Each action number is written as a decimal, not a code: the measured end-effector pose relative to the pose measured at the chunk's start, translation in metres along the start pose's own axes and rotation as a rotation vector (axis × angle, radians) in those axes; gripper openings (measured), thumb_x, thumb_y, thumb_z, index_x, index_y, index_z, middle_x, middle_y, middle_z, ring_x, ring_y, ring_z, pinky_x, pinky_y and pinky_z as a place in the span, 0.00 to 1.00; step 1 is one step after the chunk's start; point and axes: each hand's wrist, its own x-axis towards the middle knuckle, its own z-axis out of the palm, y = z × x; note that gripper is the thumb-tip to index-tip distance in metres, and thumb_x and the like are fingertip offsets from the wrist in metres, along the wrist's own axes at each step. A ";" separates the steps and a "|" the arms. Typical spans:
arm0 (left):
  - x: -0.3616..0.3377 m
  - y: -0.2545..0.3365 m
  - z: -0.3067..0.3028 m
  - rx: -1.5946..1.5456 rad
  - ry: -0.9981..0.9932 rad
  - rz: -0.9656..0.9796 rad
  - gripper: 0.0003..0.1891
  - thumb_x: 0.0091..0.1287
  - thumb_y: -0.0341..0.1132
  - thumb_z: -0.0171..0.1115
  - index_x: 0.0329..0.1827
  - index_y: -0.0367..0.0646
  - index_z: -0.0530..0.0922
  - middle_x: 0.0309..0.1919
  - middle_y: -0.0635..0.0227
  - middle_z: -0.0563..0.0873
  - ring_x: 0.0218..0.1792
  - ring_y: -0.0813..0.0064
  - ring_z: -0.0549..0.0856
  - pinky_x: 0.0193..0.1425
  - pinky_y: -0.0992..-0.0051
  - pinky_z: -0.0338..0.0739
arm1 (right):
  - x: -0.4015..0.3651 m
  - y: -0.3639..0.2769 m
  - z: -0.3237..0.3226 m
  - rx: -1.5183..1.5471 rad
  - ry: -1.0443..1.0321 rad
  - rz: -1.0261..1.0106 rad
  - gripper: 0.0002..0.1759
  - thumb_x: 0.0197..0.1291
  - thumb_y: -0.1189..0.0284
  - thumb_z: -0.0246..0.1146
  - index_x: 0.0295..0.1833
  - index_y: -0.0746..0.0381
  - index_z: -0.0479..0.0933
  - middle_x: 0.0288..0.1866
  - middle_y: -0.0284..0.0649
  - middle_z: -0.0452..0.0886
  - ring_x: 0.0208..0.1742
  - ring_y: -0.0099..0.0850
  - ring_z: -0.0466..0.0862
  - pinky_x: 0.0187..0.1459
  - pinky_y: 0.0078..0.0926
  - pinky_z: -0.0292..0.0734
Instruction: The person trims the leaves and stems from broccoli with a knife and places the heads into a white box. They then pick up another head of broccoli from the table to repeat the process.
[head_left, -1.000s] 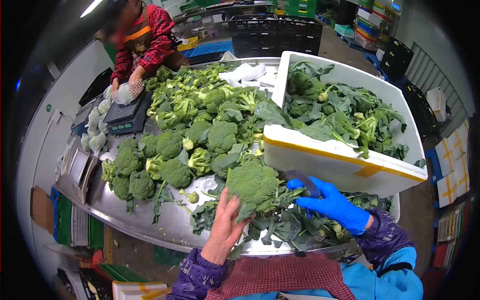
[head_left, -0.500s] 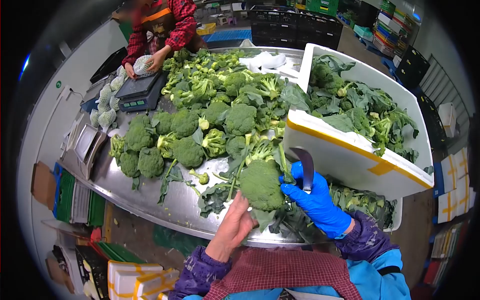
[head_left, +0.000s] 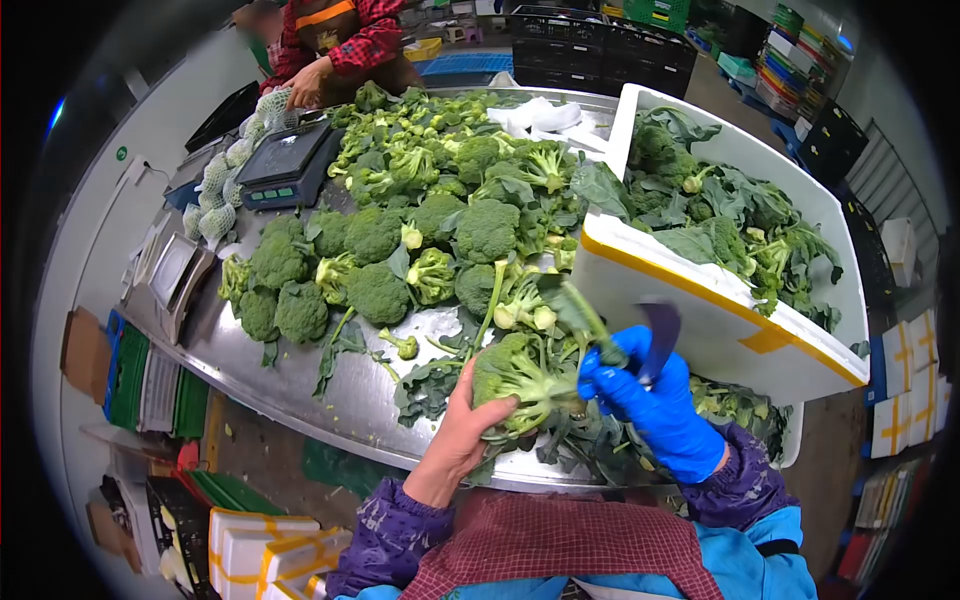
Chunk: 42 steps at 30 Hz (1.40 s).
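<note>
"Where was the broccoli head [head_left: 515, 375]?"

"It was at the near edge of the steel table [head_left: 300, 385]. It lay on its side over a heap of cut leaves [head_left: 590, 450]. The person's bare left hand [head_left: 455, 440] was wrapped around its green top."

"And the other hand?"

"The right hand [head_left: 650, 405] wore a blue glove. It was closed tight around a knife [head_left: 657, 335]. The blade stuck up and looked blurry. The glove's fingers were right at the stalk."

"What was beside it?"

"1 white foam box [head_left: 700, 320] full of leafy broccoli sat at the right edge, just beside the glove. More heads [head_left: 485, 230] were piled in the middle. At the far left corner, another person's hand [head_left: 305, 85] was near a scale [head_left: 285, 160]."
</note>
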 end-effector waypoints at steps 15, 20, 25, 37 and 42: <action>-0.007 -0.017 -0.027 -0.422 0.108 -0.191 0.24 0.65 0.40 0.52 0.61 0.39 0.62 0.58 0.53 0.71 0.57 0.55 0.74 0.59 0.50 0.72 | 0.006 0.047 -0.038 -1.216 -0.064 -0.520 0.29 0.45 0.76 0.65 0.56 0.47 0.73 0.47 0.33 0.77 0.30 0.32 0.81 0.25 0.27 0.75; -0.016 -0.009 0.001 -0.375 0.143 -0.190 0.25 0.66 0.40 0.51 0.63 0.39 0.60 0.60 0.53 0.69 0.57 0.54 0.73 0.60 0.50 0.71 | 0.015 0.051 -0.018 -1.461 -0.094 -0.588 0.22 0.50 0.72 0.58 0.55 0.50 0.72 0.36 0.33 0.78 0.27 0.31 0.80 0.22 0.27 0.73; -0.019 -0.019 0.003 -0.364 0.087 -0.191 0.25 0.67 0.39 0.52 0.64 0.41 0.60 0.60 0.54 0.69 0.59 0.55 0.72 0.61 0.48 0.69 | 0.031 0.062 -0.029 -1.585 -0.041 -0.475 0.22 0.50 0.75 0.57 0.54 0.52 0.73 0.36 0.36 0.78 0.29 0.34 0.80 0.26 0.30 0.74; -0.011 -0.012 0.017 -0.233 0.229 0.216 0.38 0.59 0.24 0.60 0.67 0.51 0.48 0.57 0.58 0.66 0.56 0.66 0.72 0.56 0.66 0.74 | 0.011 0.049 0.019 -0.647 -0.099 0.222 0.20 0.52 0.56 0.66 0.39 0.62 0.79 0.26 0.44 0.79 0.26 0.33 0.79 0.29 0.27 0.72; -0.012 -0.001 0.012 -0.195 0.154 0.222 0.37 0.57 0.21 0.60 0.67 0.48 0.50 0.56 0.61 0.67 0.57 0.70 0.71 0.59 0.70 0.70 | 0.015 0.060 0.007 -0.782 -0.196 -0.059 0.16 0.53 0.56 0.64 0.38 0.57 0.80 0.25 0.43 0.78 0.23 0.37 0.79 0.25 0.30 0.72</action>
